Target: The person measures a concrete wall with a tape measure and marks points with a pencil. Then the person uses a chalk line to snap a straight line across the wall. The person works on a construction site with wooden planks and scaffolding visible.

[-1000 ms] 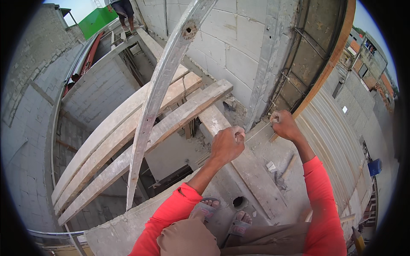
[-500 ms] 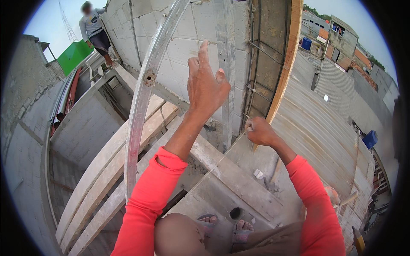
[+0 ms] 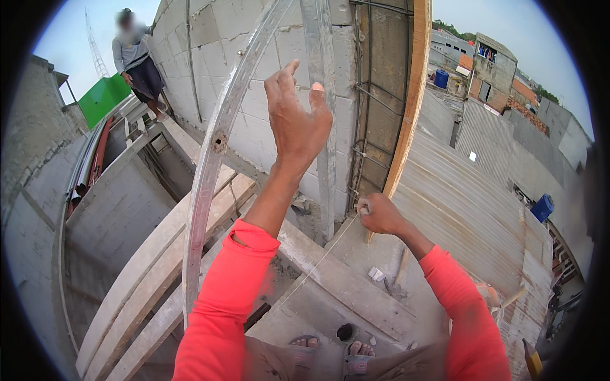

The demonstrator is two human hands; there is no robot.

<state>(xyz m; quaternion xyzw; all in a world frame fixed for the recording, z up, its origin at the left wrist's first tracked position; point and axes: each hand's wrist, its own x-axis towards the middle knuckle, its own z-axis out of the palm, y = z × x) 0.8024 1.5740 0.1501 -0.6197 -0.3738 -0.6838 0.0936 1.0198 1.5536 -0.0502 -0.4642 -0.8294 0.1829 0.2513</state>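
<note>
My left hand (image 3: 297, 117) is raised in front of the grey block wall (image 3: 254, 89), its fingers apart and nothing in it. A perforated metal channel (image 3: 219, 136) leans just left of it, and a second upright metal channel (image 3: 326, 146) stands behind it. Low down by the wooden board (image 3: 412, 108), my right hand (image 3: 381, 214) is closed in a pinch on a thin string (image 3: 318, 261), which slants down toward the lower left. Beside that hand, steel reinforcing bars (image 3: 365, 95) stand in the gap between wall and board.
Planks (image 3: 165, 254) slope up from the lower left beside an opening. A dark round hole (image 3: 346, 331) is near my sandalled feet. Corrugated roofing (image 3: 470, 216) spreads to the right. A person (image 3: 135, 60) stands at the far left against the wall.
My left hand's upright index finger has bent and its fingers have loosened. The view has shifted slightly. My right hand stays pinched on the string near the board's lower end.
</note>
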